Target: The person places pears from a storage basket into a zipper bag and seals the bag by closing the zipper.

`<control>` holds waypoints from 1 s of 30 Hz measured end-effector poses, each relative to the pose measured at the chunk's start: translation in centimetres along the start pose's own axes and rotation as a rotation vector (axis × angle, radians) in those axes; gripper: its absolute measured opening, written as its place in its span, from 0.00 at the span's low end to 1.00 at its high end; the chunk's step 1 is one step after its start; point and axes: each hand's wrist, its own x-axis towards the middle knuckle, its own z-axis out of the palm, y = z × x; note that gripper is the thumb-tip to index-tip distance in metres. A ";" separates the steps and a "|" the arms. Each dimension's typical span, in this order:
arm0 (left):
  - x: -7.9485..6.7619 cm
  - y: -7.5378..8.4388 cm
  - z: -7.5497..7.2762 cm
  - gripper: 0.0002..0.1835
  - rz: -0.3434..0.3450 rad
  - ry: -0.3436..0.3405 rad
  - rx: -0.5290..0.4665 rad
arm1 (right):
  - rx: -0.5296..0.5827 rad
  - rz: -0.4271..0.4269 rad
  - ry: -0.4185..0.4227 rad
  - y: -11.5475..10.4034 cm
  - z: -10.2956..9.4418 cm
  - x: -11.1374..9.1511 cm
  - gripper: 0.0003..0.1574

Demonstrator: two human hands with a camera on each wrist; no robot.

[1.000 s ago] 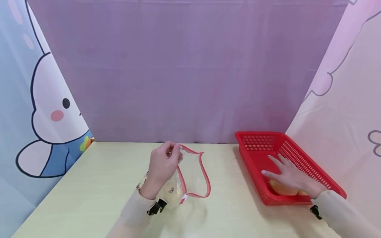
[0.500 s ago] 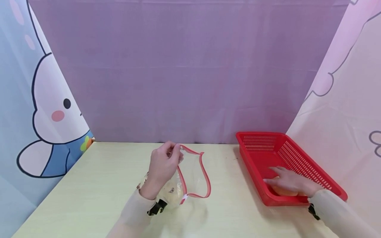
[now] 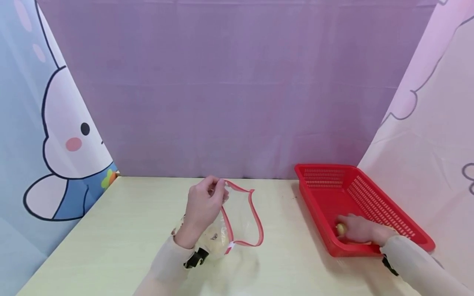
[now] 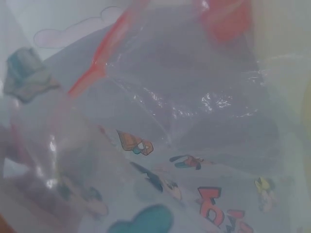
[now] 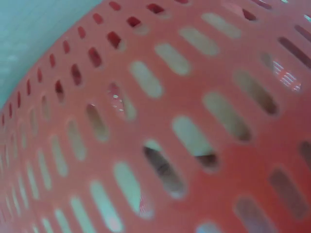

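Observation:
My left hand point(image 3: 203, 203) pinches the upper rim of a clear zip bag point(image 3: 242, 218) with a red edge, its mouth spread toward the right. Something pale yellow sits low in the bag, partly hidden behind the left wrist. In the left wrist view the bag's clear film point(image 4: 194, 107) carries cartoon prints. My right hand point(image 3: 358, 228) reaches down inside the red basket point(image 3: 309, 197), fingers curled round a yellowish, rounded, potato-like item point(image 3: 341, 229). Most of that item is hidden by the hand. The slotted basket wall point(image 5: 194, 87) fills the right wrist view.
The pale table point(image 3: 144, 213) runs back to a purple cloth point(image 3: 237, 90). Printed cloths hang along the left and right sides, the right one point(image 3: 437, 148) close to the basket. Another pale yellow edge shows beside the right wrist in the basket.
My right hand has gone from spread fingers above the item down into the basket and closed round it, turning it. The left hand and bag stay nearly still.

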 end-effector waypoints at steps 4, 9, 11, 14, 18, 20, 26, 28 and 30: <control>0.0 0.1 0.0 0.08 -0.001 -0.003 0.002 | 0.003 -0.003 0.013 0.2 0.1 0.1 0.27; 0.1 0.1 0.0 0.08 -0.003 -0.002 0.011 | 0.013 -0.007 0.052 0.6 0.0 0.4 0.32; 0.0 0.1 0.0 0.09 -0.003 -0.002 0.013 | 0.022 -0.001 0.072 0.6 -0.1 0.3 0.37; 0.0 0.1 0.0 0.09 -0.002 0.000 0.011 | 0.062 -0.009 0.086 0.5 -0.3 0.3 0.39; 0.0 0.0 0.1 0.09 -0.003 0.000 0.010 | 0.138 -0.028 0.104 0.2 -0.5 0.1 0.38; -0.1 0.0 0.1 0.09 -0.002 0.000 0.011 | 0.162 -0.037 0.122 0.1 -0.6 0.0 0.37; 0.0 0.0 0.1 0.09 0.003 0.002 0.017 | 0.146 -0.062 0.194 -0.4 -1.3 -0.4 0.32; 0.0 0.0 0.1 0.09 0.005 0.002 0.019 | 0.144 -0.071 0.215 -0.7 -1.5 -0.5 0.30; 0.0 0.0 0.1 0.09 0.005 0.004 0.020 | 0.142 -0.082 0.233 -0.9 -1.8 -0.7 0.28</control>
